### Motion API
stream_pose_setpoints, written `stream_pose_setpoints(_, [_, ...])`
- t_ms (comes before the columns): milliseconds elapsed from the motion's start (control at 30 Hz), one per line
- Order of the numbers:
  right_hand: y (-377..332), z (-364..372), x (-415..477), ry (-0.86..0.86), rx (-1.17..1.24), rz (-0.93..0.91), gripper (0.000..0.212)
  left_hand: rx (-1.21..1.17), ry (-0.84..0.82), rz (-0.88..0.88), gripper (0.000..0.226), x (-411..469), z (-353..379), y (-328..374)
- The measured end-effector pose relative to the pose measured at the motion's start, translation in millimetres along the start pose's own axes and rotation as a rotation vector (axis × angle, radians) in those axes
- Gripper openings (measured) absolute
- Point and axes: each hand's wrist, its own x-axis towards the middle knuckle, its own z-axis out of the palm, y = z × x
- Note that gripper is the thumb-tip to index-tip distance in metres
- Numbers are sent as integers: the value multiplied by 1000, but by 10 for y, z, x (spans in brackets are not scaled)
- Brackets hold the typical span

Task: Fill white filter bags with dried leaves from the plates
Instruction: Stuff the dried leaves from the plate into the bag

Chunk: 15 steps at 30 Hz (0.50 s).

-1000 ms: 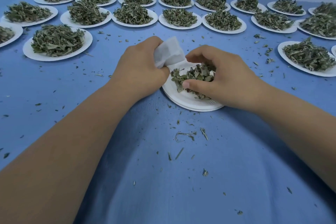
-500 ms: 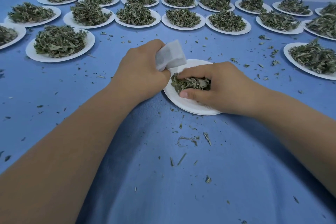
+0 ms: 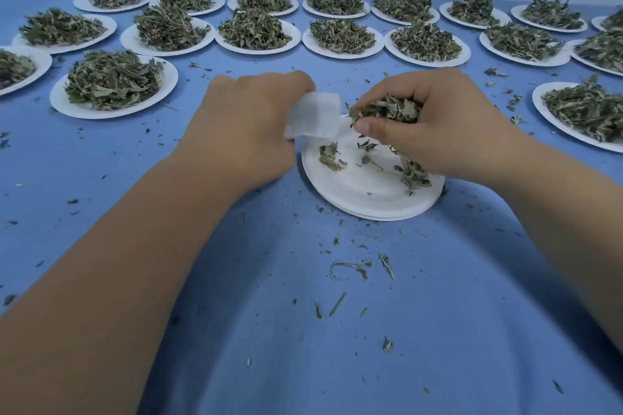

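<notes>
My left hand (image 3: 249, 125) grips a white filter bag (image 3: 315, 116) just above the left rim of a white paper plate (image 3: 367, 194). My right hand (image 3: 438, 125) holds a clump of dried leaves (image 3: 387, 109) lifted off that plate, right beside the bag. A few leaf scraps (image 3: 330, 157) lie on the plate, more under my right palm. Whether the bag's mouth is open cannot be made out.
Several white plates heaped with dried leaves stand in rows across the back, one at the left (image 3: 113, 84) and one at the right (image 3: 586, 111). Leaf crumbs (image 3: 350, 268) litter the blue cloth (image 3: 303, 347) in front of the near plate.
My right hand has gathered the leaves on the near plate and raised them towards the bag, leaving the plate nearly bare. The left hand keeps hold of the bag.
</notes>
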Motion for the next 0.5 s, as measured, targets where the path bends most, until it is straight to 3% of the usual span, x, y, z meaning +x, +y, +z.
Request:
stream_pose_setpoints(167, [-97,83,-21,1,56,-13,9,85,37,82,37,-5,52,167])
stream_pose_setpoints(300, [-84,143,11,36,20,53,29,80,63,51,38,-6,64,185])
stream_pose_setpoints(400, [-90,135,16,-35,72,100,39,30,47,50,45,-22,73,196])
stream_pose_setpoints(500, [-104,94,33,-164,297,190,46,12,47,39,45,-24,79,174])
